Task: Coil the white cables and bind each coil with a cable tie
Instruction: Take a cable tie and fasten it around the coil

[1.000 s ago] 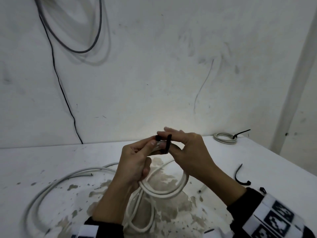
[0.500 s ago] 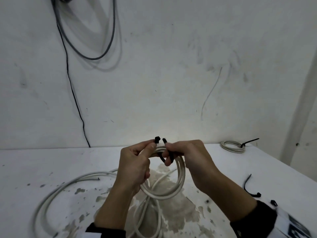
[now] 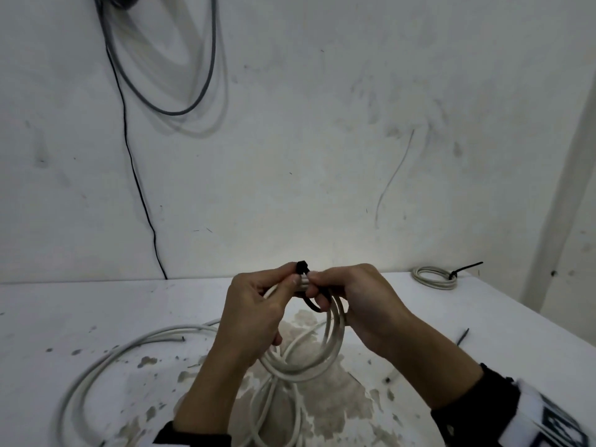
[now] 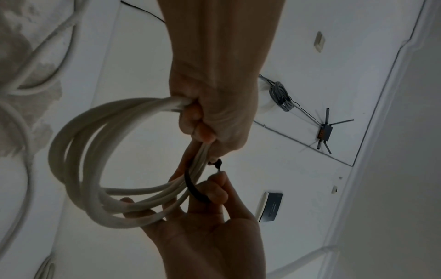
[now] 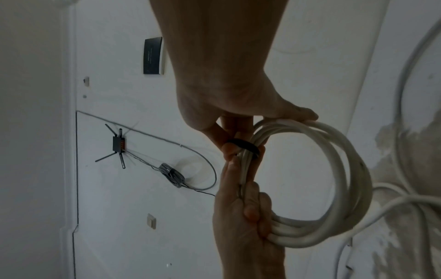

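I hold a white cable coil [image 3: 332, 337] of several loops up over the table. My left hand [image 3: 294, 276] grips the coil's top, and its thumb and forefinger pinch the head of a black cable tie [image 3: 302, 266]. The tie loops under the bundle. My right hand [image 3: 315, 281] pinches the tie's tail, whose tip sits close to the head. In the left wrist view the left hand [image 4: 207, 132] clasps the coil [image 4: 78, 151] and the cable tie [image 4: 193, 188] curves round the strands. The right wrist view shows the right hand [image 5: 229, 149] on the cable tie [image 5: 247, 146].
A bound coil [image 3: 433, 278] with a black tie lies at the table's far right. A loose black tie [image 3: 463, 337] lies near the right edge. Loose white cable [image 3: 129, 348] sprawls over the stained table [image 3: 80, 311]. Dark cables [image 3: 193, 101] hang on the wall.
The tie stood upright across the coil a second ago. My right hand has brought its tail under and round the bundle, up to the head. The coil has turned more edge-on.
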{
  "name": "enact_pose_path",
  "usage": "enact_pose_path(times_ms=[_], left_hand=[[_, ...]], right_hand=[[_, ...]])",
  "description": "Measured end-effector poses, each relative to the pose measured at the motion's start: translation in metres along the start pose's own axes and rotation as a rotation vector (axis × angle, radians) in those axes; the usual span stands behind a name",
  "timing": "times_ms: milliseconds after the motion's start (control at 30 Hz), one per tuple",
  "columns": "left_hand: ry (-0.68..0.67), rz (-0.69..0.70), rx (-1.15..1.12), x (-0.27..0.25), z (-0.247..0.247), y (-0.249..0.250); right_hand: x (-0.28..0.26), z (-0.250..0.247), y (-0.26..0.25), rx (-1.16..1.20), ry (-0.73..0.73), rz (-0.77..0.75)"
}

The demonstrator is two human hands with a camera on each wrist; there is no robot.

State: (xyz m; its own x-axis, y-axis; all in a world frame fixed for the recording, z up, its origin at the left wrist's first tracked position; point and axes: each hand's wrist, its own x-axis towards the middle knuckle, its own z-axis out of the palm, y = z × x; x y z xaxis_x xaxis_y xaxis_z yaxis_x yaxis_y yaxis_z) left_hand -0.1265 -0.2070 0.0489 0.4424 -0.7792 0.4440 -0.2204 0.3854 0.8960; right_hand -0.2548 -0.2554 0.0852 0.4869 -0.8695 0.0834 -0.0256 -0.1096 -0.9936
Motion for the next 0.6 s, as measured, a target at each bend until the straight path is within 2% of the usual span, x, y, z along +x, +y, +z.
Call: enact_pose_path(times_ms=[167, 233, 367, 600], left_hand=[[-0.068, 0.105, 0.092, -0.006, 0.001, 0.006], [-0.071, 0.113, 0.075, -0.007, 0.003, 0.008], [-0.063, 0.061, 0.013, -0.006, 0.005, 0.003], [-0.209, 0.048, 0.080, -0.005, 0.001, -0.002]], right_hand=[[0.004, -0.003, -0.001, 0.052, -0.012, 0.030], [0.002, -0.002, 0.000, 0.029, 0.008, -0.008], [0.001, -0.004, -0.001, -0.100, 0.151, -0.154], [0.009, -0.018, -0.009, -0.074, 0.061, 0.088]])
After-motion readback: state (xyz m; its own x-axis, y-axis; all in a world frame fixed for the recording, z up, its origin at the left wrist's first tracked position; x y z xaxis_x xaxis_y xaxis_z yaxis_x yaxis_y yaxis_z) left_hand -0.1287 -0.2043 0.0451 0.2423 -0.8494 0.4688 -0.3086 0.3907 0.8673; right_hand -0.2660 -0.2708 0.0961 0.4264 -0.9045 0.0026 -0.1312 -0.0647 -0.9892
